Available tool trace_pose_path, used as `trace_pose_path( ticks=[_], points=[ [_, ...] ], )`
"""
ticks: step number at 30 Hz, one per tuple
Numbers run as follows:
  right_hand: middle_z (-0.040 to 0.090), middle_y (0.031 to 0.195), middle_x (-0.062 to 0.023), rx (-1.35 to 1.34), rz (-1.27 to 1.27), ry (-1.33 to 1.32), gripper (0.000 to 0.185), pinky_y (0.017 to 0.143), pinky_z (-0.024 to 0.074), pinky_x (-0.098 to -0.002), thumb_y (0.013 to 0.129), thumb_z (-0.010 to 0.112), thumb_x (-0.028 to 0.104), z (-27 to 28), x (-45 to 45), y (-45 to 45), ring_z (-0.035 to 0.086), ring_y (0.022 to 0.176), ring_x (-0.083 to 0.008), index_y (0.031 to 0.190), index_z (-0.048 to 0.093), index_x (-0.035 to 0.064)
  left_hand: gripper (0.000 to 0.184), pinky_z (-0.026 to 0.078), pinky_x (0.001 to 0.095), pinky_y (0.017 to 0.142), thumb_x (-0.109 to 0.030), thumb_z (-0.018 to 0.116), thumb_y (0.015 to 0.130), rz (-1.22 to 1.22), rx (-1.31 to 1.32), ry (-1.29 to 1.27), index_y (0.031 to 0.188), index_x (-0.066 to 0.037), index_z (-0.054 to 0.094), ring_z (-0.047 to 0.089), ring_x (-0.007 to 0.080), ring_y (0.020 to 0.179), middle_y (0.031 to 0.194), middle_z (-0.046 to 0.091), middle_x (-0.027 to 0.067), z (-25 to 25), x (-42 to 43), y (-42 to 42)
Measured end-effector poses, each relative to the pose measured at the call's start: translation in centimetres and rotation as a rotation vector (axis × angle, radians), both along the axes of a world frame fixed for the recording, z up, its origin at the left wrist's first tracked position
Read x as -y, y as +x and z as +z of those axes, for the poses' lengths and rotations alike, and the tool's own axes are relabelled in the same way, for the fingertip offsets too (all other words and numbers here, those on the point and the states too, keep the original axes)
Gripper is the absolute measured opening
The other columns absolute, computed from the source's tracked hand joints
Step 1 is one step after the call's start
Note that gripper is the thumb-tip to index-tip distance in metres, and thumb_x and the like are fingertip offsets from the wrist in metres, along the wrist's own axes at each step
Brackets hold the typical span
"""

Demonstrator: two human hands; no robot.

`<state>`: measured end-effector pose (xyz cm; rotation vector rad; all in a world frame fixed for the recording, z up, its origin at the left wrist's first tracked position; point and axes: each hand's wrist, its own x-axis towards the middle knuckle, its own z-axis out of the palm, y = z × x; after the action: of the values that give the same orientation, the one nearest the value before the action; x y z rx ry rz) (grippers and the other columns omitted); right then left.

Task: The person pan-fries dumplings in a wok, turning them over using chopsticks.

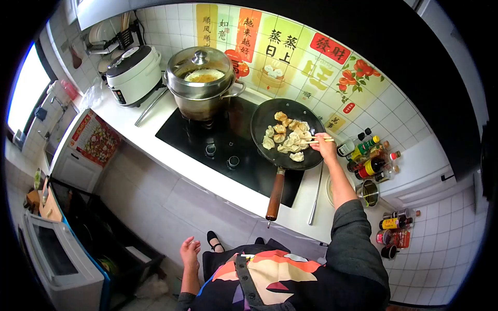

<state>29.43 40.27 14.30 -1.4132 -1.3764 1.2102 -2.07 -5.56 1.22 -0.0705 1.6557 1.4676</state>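
Note:
My right hand (325,148) is closed around a pair of wooden chopsticks (309,141) over the black frying pan (306,110). The chopstick tips reach in among several dumplings (294,140), some browned and some pale, which lie in the pan's middle. The pan rests on the right part of the black cooktop (179,132), its brown wooden handle (277,193) pointing toward my body. Down by my side, away from the counter, my left hand (191,251) has loosely bent fingers and holds nothing.
A lidded steamer pot (199,92) stands at the cooktop's back left, beside a white rice cooker (134,78). Several bottles (369,153) and a metal container (368,193) line the counter's right end. A long metal utensil (315,199) lies right of the pan.

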Motion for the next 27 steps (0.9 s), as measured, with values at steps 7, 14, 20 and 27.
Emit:
trace_pose_path(
  ticks=[7,14,20,27],
  points=[
    [0.055,0.079,-0.0112,-0.258,-0.107,0.019,0.018,0.06,0.0478,-0.0258,0.081,0.044,0.016,0.1,-0.6,0.0,0.058,0.067,-0.0188,0.089,0.048,0.0009,0.021,0.041,0.0221,0.059,-0.006,0.045,0.077,-0.022,-0.008,0.009,0.097,-0.007,0.049,0.053,0.0113,0.07,0.077,0.056,0.0045,-0.1,-0.2,-0.3],
    [0.056,0.082,-0.012,-0.18,-0.028,-0.09,0.019,0.059,0.048,-0.0248,0.08,0.043,0.014,-0.7,0.2,1.0,0.059,0.066,-0.0182,0.092,0.048,0.0004,0.021,0.041,0.0219,0.059,-0.006,0.045,0.076,-0.022,-0.004,-0.032,0.096,-0.007,0.05,0.053,0.0111,0.07,0.076,0.056,0.0041,0.0,0.4,0.1],
    [0.056,0.077,-0.0152,-0.216,-0.183,-0.009,0.019,0.054,0.0497,-0.0269,0.078,0.045,0.012,-0.9,-1.1,-0.1,0.059,0.061,-0.022,0.088,0.048,-0.0031,0.02,0.041,0.0214,0.059,-0.006,0.045,0.077,-0.028,-0.004,-0.01,0.096,-0.007,0.05,0.053,0.0108,0.07,0.076,0.056,0.0041,0.1,0.2,0.1],
    [0.052,0.077,-0.023,-0.579,-0.44,-0.152,0.021,0.06,0.0516,-0.0332,0.075,0.04,0.006,-2.1,-1.5,1.2,0.059,0.067,-0.031,0.088,0.041,-0.0107,0.021,0.041,0.0214,0.059,-0.006,0.044,0.077,-0.022,0.007,-0.004,0.097,-0.007,0.05,0.053,0.0109,0.07,0.076,0.056,0.0041,-0.2,0.5,-0.1]
  ],
)
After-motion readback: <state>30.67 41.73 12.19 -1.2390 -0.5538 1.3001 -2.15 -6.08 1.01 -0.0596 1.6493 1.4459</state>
